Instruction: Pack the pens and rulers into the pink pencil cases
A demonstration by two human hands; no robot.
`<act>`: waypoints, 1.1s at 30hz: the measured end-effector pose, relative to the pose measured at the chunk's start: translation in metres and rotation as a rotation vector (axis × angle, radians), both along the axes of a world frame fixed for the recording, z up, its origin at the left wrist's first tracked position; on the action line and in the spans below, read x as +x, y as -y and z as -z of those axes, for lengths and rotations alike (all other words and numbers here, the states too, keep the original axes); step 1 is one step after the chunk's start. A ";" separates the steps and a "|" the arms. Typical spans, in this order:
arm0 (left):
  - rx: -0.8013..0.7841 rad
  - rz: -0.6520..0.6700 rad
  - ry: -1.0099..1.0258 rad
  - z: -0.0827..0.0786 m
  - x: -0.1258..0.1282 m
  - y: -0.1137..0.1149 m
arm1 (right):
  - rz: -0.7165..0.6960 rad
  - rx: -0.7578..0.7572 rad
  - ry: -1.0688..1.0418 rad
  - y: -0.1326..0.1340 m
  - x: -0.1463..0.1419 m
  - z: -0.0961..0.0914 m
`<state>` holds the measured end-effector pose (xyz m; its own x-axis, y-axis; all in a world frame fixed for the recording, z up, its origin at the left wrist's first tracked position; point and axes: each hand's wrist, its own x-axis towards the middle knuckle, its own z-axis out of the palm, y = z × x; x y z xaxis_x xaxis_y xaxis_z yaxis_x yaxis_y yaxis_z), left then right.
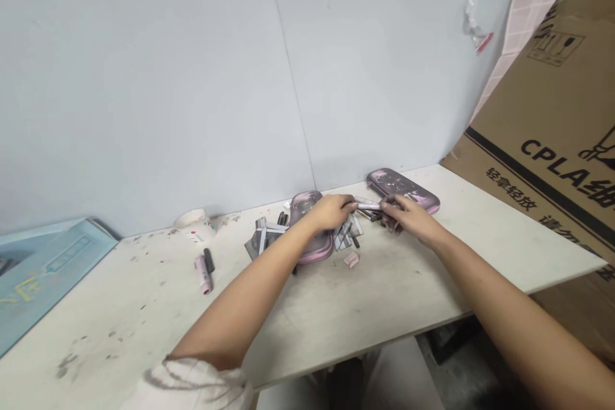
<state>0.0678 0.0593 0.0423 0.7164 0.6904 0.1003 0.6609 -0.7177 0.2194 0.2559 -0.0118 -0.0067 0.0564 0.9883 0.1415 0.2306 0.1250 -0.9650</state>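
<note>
On my head feed, the left hand [329, 213] and right hand [410, 218] meet above the middle of the tabletop [144, 314], both closed around a slim silver tube [368, 205]. The left fingers [348, 204] wrap one end and the right fingers [390, 203] pinch the other, so I read both sets as clamped on it. The tube hangs just above a loose heap of pens [346, 234], with flat grey pieces [262, 237] beside it. A pink case [314, 237] lies under the left hand, and a second, longer case [403, 187] sits behind the right. A small pink block [352, 260] lies just in front. As things stand, most pieces are out on the tabletop, and I can't see inside either case. Farther left are a pink marker [203, 273], a dark marker [208, 260] and a white cup [192, 221]. A cardboard box [542, 141] stands at the right.
</note>
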 end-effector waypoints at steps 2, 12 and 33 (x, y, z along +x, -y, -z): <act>-0.083 -0.026 0.003 0.000 0.001 -0.003 | 0.032 0.040 0.026 -0.005 -0.002 0.005; -0.382 -0.179 -0.012 0.005 -0.005 -0.028 | 0.191 0.557 0.691 0.000 0.017 0.023; -0.246 0.077 0.154 0.010 0.030 0.008 | 0.376 0.369 0.755 0.029 0.022 0.000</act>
<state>0.0974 0.0514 0.0323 0.7570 0.6516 0.0486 0.5518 -0.6774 0.4865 0.2778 -0.0410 -0.0066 0.1294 0.8083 0.5743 0.8710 0.1841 -0.4554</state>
